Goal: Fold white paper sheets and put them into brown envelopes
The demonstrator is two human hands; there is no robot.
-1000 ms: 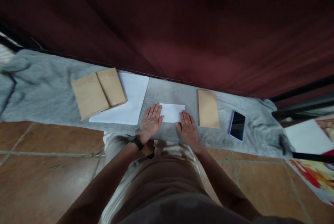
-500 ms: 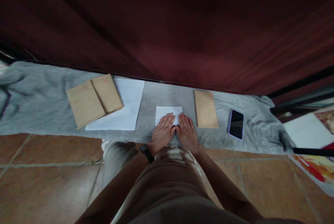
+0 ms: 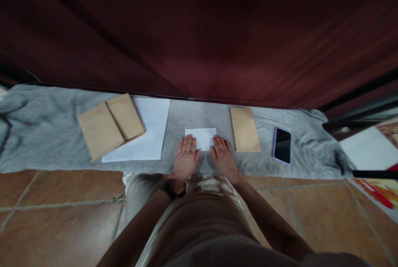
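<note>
A small white folded-looking sheet of paper (image 3: 204,138) lies flat on the grey cloth (image 3: 199,113) in front of me. My left hand (image 3: 185,157) rests flat with its fingers stretched over the paper's lower left corner. At the lower right corner, my right hand (image 3: 223,155) lies flat too, fingertips on the paper's edge. Both palms face down and neither hand grips anything. Just right of my right hand is a brown paper envelope (image 3: 245,130).
To the left, several brown envelopes (image 3: 101,130) overlap larger white sheets (image 3: 154,130). A phone (image 3: 282,146) lies at the right, beyond the single envelope. A dark red curtain-like surface (image 3: 199,51) rises behind the cloth; tiled floor (image 3: 62,217) shows in front.
My left hand has slid left along the paper, away from my right hand, so more of the paper shows between them. My right hand stays nearly in place. The view has tilted slightly.
</note>
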